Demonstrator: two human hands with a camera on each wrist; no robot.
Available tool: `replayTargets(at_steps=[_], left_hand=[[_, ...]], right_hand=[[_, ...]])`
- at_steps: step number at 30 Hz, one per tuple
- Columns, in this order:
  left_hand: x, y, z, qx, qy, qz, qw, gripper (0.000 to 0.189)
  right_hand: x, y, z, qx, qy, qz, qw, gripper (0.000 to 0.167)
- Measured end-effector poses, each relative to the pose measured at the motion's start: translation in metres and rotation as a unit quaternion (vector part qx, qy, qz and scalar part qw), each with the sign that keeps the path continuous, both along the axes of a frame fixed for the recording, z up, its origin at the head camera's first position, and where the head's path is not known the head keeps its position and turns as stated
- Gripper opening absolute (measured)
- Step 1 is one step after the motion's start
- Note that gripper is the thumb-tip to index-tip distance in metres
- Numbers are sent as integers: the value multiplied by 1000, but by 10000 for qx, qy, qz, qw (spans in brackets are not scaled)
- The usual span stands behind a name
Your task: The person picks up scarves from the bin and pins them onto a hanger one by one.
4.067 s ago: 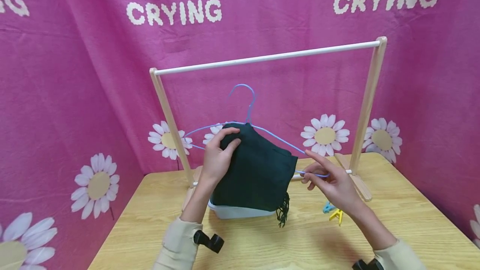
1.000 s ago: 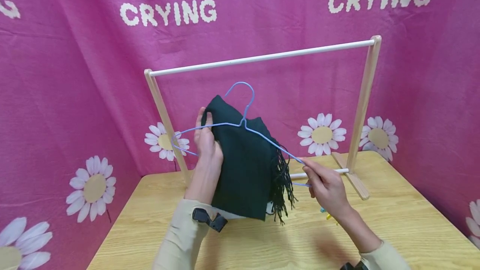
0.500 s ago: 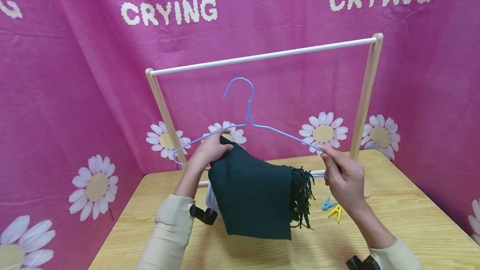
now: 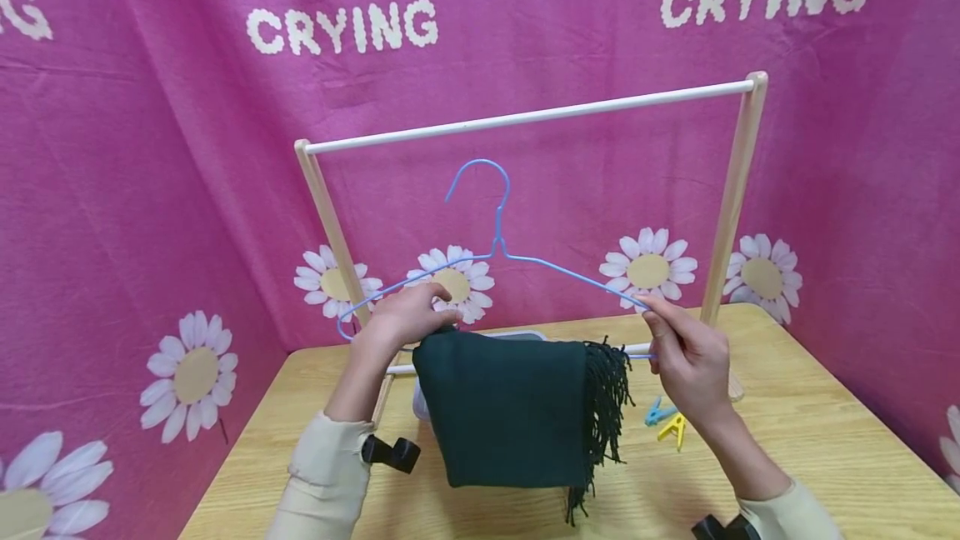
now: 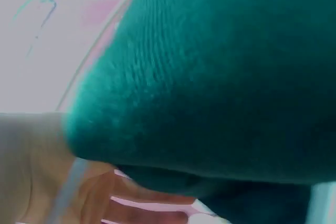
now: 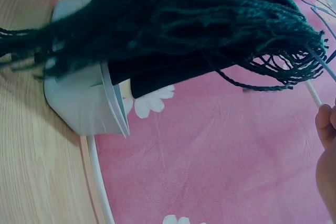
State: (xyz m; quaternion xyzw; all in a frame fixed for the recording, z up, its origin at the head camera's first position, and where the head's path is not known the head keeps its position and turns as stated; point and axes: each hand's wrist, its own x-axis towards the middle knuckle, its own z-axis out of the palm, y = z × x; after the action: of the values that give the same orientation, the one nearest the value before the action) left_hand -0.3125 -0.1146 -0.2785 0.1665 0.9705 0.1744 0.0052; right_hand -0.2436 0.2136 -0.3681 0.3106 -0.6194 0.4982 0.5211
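Note:
A blue wire hanger point(image 4: 555, 267) stands upright in front of the rack, its hook below the rod. At its right end my right hand point(image 4: 690, 361) grips the wire. A dark green scarf point(image 4: 517, 411) hangs folded at the hanger's lower bar, with its fringe point(image 4: 606, 398) trailing on the right. My left hand point(image 4: 408, 315) is at the scarf's upper left corner, thumb against the cloth and index finger arched above. In the left wrist view the cloth point(image 5: 220, 77) hides much of that hand, and its fingers point(image 5: 152, 214) show underneath.
Behind the scarf sits a whitish plastic tub point(image 6: 84, 106) on the wooden table point(image 4: 787, 440). A rack with a white rod point(image 4: 525, 117) and wooden posts stands at the back. Blue point(image 4: 658, 412) and yellow clothespins point(image 4: 675, 430) lie on the right.
Four seconds ago the scarf was up against the hanger's top. My left hand has since lowered it through the hanger to the lower bar. My right hand keeps hold of the hanger.

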Motion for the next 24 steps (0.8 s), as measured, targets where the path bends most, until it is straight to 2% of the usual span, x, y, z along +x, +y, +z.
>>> replayTargets(at_steps=[1,2,4,7,9,11,16,21,24], left_hand=[[4,-1,1,20,29,-40,10000,46],[8,-1,2,108,48,-206,9997,43],[14,-2,3,397,-79,-775,9962,41],[24,2,0,698,-466,-1759,9808,40],[29,5,-3,618,-435,-2200,9726,44],[34,8,-6,367,-115,-2377,9706,48],[41,15,-14,-197,912,-2463,9647,48],[46,24,-22,-308,1510,-2570,9540,43],[47,28,-25,-299,1705,-2625,9493,41]], right_hand=[[0,0,0,21,21,-32,10000,18],[0,0,0,37,41,-48,10000,17],[0,0,1,42,61,-71,9999,16],[0,-2,1,13,50,-63,10000,17],[1,-2,2,-19,39,-53,10000,17],[1,-3,2,-22,43,-52,10000,17],[2,-4,2,-15,78,-33,10000,16],[1,-8,0,66,44,59,10000,16],[0,-9,-3,75,-9,76,9999,17]])
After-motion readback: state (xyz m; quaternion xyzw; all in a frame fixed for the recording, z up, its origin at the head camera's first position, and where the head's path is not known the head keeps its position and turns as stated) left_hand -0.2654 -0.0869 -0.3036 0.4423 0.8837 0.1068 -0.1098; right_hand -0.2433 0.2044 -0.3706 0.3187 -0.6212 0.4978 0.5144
